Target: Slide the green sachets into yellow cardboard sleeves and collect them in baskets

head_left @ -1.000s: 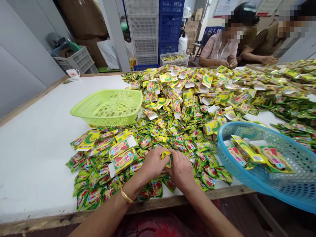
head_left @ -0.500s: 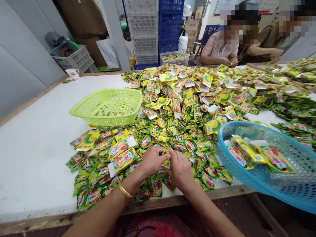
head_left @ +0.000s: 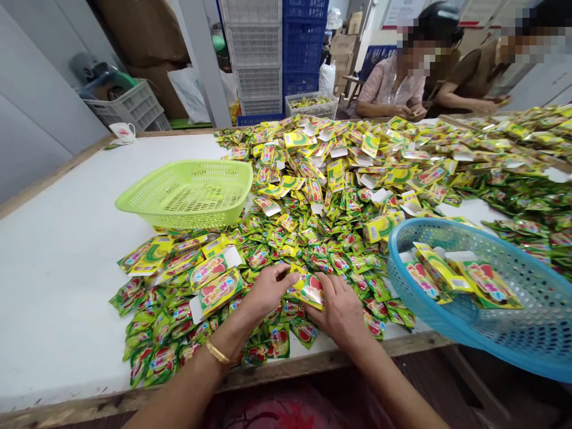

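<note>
Between my two hands is a small yellow printed carton point(head_left: 308, 288), held just above the heap of green candy sachets point(head_left: 279, 342). My left hand point(head_left: 269, 292) pinches its left end with thumb and fingers. Around its right end my right hand point(head_left: 339, 307) is closed, covering part of it. Left of my left hand lie yellow cartons point(head_left: 218, 293) with white end flaps open, on top of the sachets. To the right, a blue plastic basket point(head_left: 451, 322) holds several cartons with raised flaps.
A lime-green basket point(head_left: 187, 214) stands on the white table point(head_left: 53, 268) at left. Behind the sachets rises a large pile of yellow cartons point(head_left: 335, 173). Across the table sit co-workers point(head_left: 393, 89). Stacked crates point(head_left: 252, 53) and a white mug point(head_left: 123, 132) are farther back.
The carton was mostly hidden under my fingers and now shows its printed face. My hands have moved slightly apart. The whole view has shifted a little.
</note>
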`<action>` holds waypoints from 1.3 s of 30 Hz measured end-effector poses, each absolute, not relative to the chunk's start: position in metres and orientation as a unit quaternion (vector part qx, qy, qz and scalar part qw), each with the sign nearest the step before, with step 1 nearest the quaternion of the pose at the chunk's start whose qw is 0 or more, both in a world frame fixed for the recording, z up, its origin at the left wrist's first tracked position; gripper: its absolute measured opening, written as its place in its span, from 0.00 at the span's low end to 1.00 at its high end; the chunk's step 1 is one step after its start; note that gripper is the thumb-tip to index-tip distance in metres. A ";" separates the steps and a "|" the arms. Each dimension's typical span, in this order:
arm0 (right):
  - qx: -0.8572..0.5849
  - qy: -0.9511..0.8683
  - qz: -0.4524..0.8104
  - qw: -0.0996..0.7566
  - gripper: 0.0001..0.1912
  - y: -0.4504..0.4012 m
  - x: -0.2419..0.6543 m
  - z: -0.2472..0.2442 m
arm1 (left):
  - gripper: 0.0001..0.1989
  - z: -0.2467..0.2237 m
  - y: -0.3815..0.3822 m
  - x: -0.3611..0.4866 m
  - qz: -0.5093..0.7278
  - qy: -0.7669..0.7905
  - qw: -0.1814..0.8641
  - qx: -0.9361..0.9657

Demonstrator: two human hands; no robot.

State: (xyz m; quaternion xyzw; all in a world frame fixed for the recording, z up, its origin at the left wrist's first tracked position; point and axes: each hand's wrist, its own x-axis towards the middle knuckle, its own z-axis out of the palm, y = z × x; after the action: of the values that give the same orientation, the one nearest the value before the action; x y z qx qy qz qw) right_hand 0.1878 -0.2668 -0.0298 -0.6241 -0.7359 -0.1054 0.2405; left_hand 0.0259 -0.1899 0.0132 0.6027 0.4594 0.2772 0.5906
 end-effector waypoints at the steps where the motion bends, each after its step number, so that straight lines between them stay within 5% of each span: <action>1: -0.624 -0.731 -0.108 0.254 0.27 -0.266 0.187 -0.031 | 0.12 0.016 -0.189 0.024 0.267 0.461 0.568 0.627; 9: -0.629 -0.714 -0.121 0.283 0.28 -0.263 0.176 -0.037 | 0.17 0.021 -0.190 0.025 0.234 0.488 0.483 0.688; 17: -0.611 -0.733 -0.112 0.279 0.25 -0.269 0.174 -0.036 | 0.05 0.023 -0.193 0.023 0.205 0.479 0.578 0.628; 23: -0.608 -0.735 -0.115 0.278 0.23 -0.274 0.173 -0.037 | 0.07 0.024 -0.199 0.032 0.151 0.442 0.589 0.660; 32: -0.618 -0.716 -0.129 0.298 0.21 -0.267 0.178 -0.033 | 0.04 0.041 -0.213 0.038 0.171 0.350 0.776 0.496; 39: -0.625 -0.697 -0.209 0.283 0.22 -0.268 0.215 0.012 | 0.13 0.066 -0.200 0.032 0.267 0.330 0.743 0.517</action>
State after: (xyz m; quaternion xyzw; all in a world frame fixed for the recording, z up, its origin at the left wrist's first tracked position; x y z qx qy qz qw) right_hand 0.2154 -0.2684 0.0124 -0.6246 -0.6973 -0.2094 0.2825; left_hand 0.0321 -0.2004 0.0663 0.5171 0.3301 0.2667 0.7433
